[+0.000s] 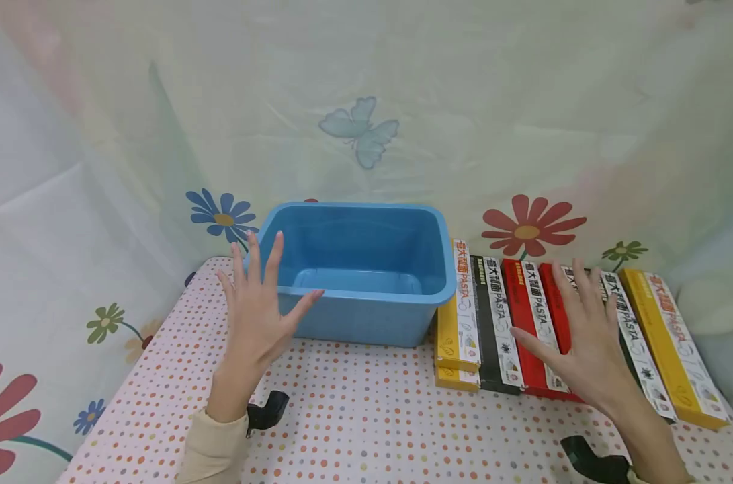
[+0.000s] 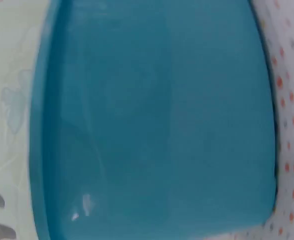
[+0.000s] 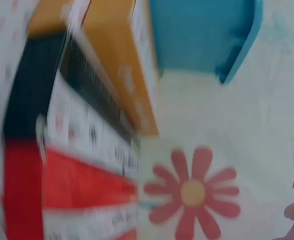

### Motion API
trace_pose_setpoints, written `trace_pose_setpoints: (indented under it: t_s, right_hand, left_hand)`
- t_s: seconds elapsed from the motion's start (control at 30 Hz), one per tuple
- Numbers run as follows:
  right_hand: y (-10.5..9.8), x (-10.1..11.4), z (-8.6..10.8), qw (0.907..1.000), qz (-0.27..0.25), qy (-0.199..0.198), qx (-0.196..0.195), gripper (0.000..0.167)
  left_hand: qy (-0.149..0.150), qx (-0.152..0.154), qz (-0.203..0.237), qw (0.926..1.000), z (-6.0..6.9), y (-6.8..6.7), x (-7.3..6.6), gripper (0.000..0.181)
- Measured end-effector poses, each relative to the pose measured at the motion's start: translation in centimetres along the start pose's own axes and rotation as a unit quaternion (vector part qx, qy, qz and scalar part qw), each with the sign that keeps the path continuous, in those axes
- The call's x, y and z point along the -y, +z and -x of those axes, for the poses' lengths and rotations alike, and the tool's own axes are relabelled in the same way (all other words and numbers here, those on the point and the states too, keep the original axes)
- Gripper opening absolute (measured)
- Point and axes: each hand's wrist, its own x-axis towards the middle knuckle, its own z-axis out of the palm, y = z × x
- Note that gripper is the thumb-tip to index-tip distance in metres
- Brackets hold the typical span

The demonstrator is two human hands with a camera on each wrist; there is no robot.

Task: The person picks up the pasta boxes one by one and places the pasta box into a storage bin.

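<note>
My left hand (image 1: 254,323) is raised with its fingers spread, in front of the left end of a blue plastic tub (image 1: 360,316). It holds nothing. The tub's wall (image 2: 162,120) fills most of the left wrist view. On the right, my right hand (image 1: 590,349) hovers over a row of pasta boxes, fingers spread and holding nothing. It hides part of a red pasta box (image 1: 553,289) and of a black pasta box (image 1: 650,376). Left of it are a red pasta box (image 1: 523,316), a black pasta box (image 1: 490,329) and stacked yellow pasta boxes (image 1: 447,333).
Another yellow pasta box (image 1: 668,343) lies at the row's right end. The dotted tablecloth (image 1: 354,403) covers the table. Behind it hangs a pale curtain (image 1: 451,121) printed with flowers and a butterfly. Black wrist mounts (image 1: 268,410) sit on both wrists.
</note>
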Motion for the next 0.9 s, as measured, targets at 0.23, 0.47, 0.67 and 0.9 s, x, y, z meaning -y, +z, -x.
trace_pose_setpoints:
  t_s: [0.23,0.47,0.67,0.9]
  right_hand:
    - [2.3,2.7,0.7,0.9762,-0.204,0.067,-0.029,0.107]
    - [6.6,2.7,2.0,0.9561,-0.263,0.129,-0.021,0.099]
    - [9.0,3.4,2.3,0.9589,-0.213,0.180,0.055,0.116]
    - [11.1,4.7,2.0,0.9529,-0.197,0.222,0.060,0.120]
  left_hand:
    - [-0.086,-0.104,0.155,0.9787,1.5,-0.8,-2.0,0.083]
    - [-0.182,-0.105,0.239,0.9479,2.8,0.5,-3.2,0.078]
    - [-0.235,-0.059,0.352,0.9042,4.0,3.0,-3.7,0.080]
    - [-0.217,-0.108,0.580,0.7778,3.2,4.6,-5.1,0.082]
